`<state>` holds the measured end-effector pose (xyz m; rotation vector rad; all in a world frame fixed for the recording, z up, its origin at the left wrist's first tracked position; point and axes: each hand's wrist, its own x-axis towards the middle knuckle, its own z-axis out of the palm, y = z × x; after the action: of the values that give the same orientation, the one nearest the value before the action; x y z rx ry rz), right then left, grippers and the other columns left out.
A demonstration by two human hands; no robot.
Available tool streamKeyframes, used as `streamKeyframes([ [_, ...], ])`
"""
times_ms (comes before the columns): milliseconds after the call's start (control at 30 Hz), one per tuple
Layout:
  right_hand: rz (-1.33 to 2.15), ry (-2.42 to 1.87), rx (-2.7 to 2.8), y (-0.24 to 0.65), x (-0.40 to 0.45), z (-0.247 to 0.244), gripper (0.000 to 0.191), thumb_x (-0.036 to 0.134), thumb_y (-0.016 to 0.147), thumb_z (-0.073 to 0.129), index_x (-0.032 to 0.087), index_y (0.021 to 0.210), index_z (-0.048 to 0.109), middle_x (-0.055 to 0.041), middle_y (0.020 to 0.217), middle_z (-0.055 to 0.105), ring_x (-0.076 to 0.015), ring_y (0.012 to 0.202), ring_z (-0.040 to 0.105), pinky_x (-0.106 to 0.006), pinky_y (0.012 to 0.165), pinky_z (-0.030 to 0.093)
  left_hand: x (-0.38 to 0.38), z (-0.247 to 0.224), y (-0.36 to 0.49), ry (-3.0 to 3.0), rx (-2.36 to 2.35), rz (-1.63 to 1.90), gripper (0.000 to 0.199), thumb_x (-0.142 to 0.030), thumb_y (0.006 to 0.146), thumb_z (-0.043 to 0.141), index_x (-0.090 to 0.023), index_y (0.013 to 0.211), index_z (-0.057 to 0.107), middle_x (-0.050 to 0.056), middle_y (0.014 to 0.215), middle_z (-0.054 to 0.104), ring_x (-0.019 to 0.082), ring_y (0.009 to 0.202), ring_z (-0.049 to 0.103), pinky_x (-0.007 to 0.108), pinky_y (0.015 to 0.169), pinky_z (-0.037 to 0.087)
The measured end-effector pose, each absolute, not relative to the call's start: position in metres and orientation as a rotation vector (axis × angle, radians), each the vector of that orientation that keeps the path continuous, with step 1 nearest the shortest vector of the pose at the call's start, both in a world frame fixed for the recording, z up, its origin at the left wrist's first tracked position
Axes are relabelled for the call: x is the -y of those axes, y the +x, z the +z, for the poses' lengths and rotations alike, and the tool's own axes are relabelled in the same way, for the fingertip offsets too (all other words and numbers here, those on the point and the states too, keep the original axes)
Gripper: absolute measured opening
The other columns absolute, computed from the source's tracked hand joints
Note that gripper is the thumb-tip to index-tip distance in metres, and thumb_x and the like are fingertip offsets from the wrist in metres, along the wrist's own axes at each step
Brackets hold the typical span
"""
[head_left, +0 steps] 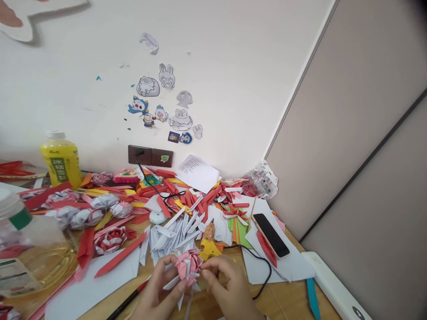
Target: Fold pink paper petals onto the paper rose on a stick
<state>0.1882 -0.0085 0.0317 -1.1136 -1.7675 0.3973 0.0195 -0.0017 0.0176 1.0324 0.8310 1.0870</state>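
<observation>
Loose paper [170, 238] is crowding the desk [288, 298] back to the wall [240, 66], a jug [30, 253] is filling the near left and a phone [271, 235] is lying on sheets to the right, so open room is showing mainly as wood around the hands, between the pen [125, 303] and the cable [268, 262]. Here the flower [188, 266] is sitting between both hands: the left hand [155, 291] is curling thumb and fingers around its left side, while the right hand [230, 286] is holding thumb and forefinger nearly together at its right edge, whether pinching a fold I can't tell.
</observation>
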Motion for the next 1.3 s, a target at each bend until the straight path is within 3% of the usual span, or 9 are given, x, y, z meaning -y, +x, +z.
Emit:
streamKeyframes([
  [267,0.342,-1.153,1.767,0.189,0.007,0.030,0.008,0.019,0.081,0.055,0.018,0.077,0.062,0.0000,0.066,0.058,-0.0145,0.060,0.054,-0.021,0.056,0.042,0.001,0.020,0.018,0.956,-0.693,1.108,0.045,-0.043,0.066,0.074,-0.028,0.101,0.050,0.001,0.091,0.072,0.018,0.072,0.063,0.028,0.063,0.049],
  [367,0.297,-1.150,1.795,0.188,0.006,0.031,0.009,0.018,0.082,0.053,0.019,0.074,0.058,0.0002,0.065,0.057,-0.0146,0.060,0.053,-0.022,0.056,0.040,-0.001,0.013,0.018,1.005,-0.630,1.110,0.053,-0.042,0.065,0.075,-0.028,0.110,0.050,0.005,0.097,0.071,0.024,0.086,0.063,0.031,0.064,0.050],
  [533,0.144,-1.090,1.916,0.189,0.007,0.033,0.011,0.017,0.084,0.052,0.019,0.073,0.052,0.0014,0.063,0.053,-0.0152,0.061,0.050,-0.025,0.060,0.036,-0.001,0.005,0.021,1.024,-0.711,1.083,0.054,-0.038,0.063,0.078,-0.030,0.110,0.053,0.005,0.111,0.068,0.027,0.103,0.061,0.037,0.084,0.049],
  [667,0.087,-1.051,1.961,0.189,0.008,0.030,0.010,0.017,0.086,0.051,0.019,0.076,0.049,0.0014,0.064,0.053,-0.0156,0.063,0.048,-0.027,0.062,0.036,-0.003,0.008,0.024,1.061,-0.796,1.089,0.042,-0.040,0.066,0.074,-0.029,0.103,0.056,0.004,0.109,0.070,0.027,0.098,0.064,0.039,0.084,0.051],
  [900,-0.001,-1.021,1.976,0.187,0.008,0.028,0.014,0.017,0.087,0.048,0.019,0.074,0.047,0.0009,0.064,0.052,-0.0154,0.061,0.048,-0.028,0.064,0.038,-0.002,0.014,0.024,1.114,-0.837,1.098,0.031,-0.040,0.065,0.074,-0.025,0.088,0.061,0.000,0.079,0.074,0.024,0.074,0.069,0.036,0.074,0.055],
  [1133,-0.082,-0.958,2.004,0.186,0.010,0.033,0.015,0.013,0.088,0.045,0.019,0.074,0.045,0.0006,0.064,0.052,-0.0149,0.060,0.047,-0.029,0.065,0.037,0.001,0.013,0.024,1.088,-0.858,1.072,0.034,-0.043,0.065,0.074,-0.025,0.090,0.058,0.001,0.088,0.074,0.023,0.079,0.068,0.031,0.068,0.054],
  [1300,0.046,-1.088,2.034,0.187,0.009,0.032,0.011,0.017,0.087,0.049,0.019,0.076,0.046,0.0011,0.065,0.053,-0.0156,0.062,0.047,-0.028,0.063,0.035,0.000,0.010,0.025,1.079,-0.859,1.089,0.032,-0.041,0.065,0.074,-0.025,0.088,0.057,-0.003,0.076,0.073,0.019,0.065,0.067,0.030,0.067,0.053],
])
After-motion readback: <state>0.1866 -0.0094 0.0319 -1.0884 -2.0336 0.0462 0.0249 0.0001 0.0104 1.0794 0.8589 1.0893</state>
